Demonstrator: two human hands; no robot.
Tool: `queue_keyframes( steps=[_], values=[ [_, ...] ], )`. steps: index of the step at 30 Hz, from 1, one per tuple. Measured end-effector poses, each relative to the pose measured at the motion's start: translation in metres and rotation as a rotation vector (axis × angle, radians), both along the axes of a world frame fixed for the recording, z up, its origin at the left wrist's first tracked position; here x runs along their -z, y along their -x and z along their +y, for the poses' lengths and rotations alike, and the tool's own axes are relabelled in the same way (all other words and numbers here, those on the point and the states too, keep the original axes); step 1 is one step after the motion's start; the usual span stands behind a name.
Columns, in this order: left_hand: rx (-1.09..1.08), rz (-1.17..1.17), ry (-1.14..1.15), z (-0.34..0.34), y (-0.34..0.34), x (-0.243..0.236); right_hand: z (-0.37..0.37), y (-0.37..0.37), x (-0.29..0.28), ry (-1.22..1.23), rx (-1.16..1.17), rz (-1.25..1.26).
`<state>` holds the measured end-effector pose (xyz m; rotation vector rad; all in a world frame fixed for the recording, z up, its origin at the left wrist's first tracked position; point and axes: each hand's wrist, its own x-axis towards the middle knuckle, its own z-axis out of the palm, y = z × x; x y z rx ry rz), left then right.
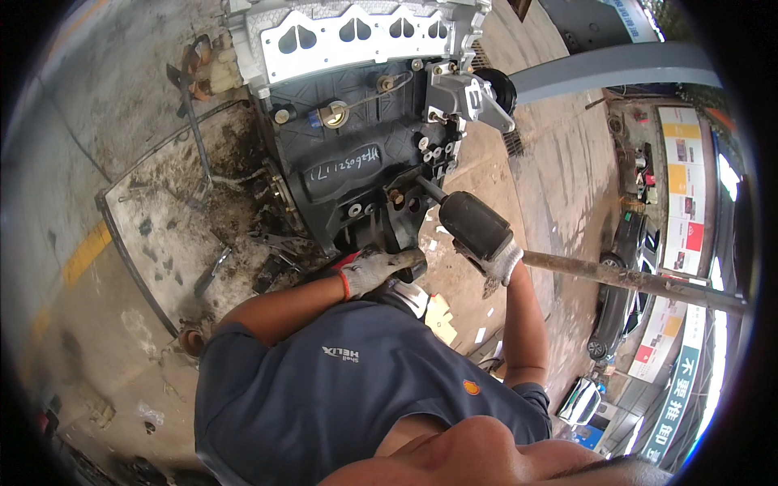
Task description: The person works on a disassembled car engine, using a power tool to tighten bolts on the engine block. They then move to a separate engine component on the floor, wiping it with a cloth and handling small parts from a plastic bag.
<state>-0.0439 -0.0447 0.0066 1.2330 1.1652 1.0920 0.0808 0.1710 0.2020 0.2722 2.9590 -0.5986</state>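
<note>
A black engine block (344,166) stands in front of me, with handwritten chalk-like marks on its side and a silver cylinder head (340,61) on top. My right hand (498,261), in a pale knit glove, is closed around the rear of a black impact wrench (472,220). Its metal shaft points up and left to a bracket (405,182) low on the block, beside a brass-coloured bolt. My left hand (369,273), in a glove with a red cuff, lies lower by the block's bottom edge. Its fingers curl at a dark piece that I cannot make out.
Left of the block, an oil-stained tray (162,235) holds several loose hand tools and a ratchet (212,271). A grey beam (616,71) and a rusty pole (632,279) cross the right side. A dark car (620,283) stands farther right.
</note>
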Motion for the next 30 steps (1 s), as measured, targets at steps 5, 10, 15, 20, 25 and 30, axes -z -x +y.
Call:
queue_keyframes(
  steps=[5,10,15,20,25,30],
  values=[
    [0.070,-0.064,0.155,-0.002,0.015,-0.029,-0.006,-0.009,-0.009,0.055,0.174,-0.087],
    [-0.028,0.537,0.042,-0.026,0.032,-0.045,-0.024,-0.013,-0.034,0.174,0.071,0.227],
    [-0.262,-0.078,0.319,-0.037,0.050,-0.094,-0.050,-0.029,-0.016,0.478,0.454,-0.037],
    [-0.261,-0.009,0.260,-0.025,0.036,-0.056,-0.048,-0.034,0.009,0.362,0.446,-0.163],
    [-0.325,0.102,-0.004,-0.021,0.031,-0.040,-0.033,-0.035,0.033,0.245,0.206,-0.156],
    [-0.300,-0.163,0.068,-0.013,0.024,-0.028,-0.010,-0.033,0.032,0.374,0.125,-0.140]
  ],
)
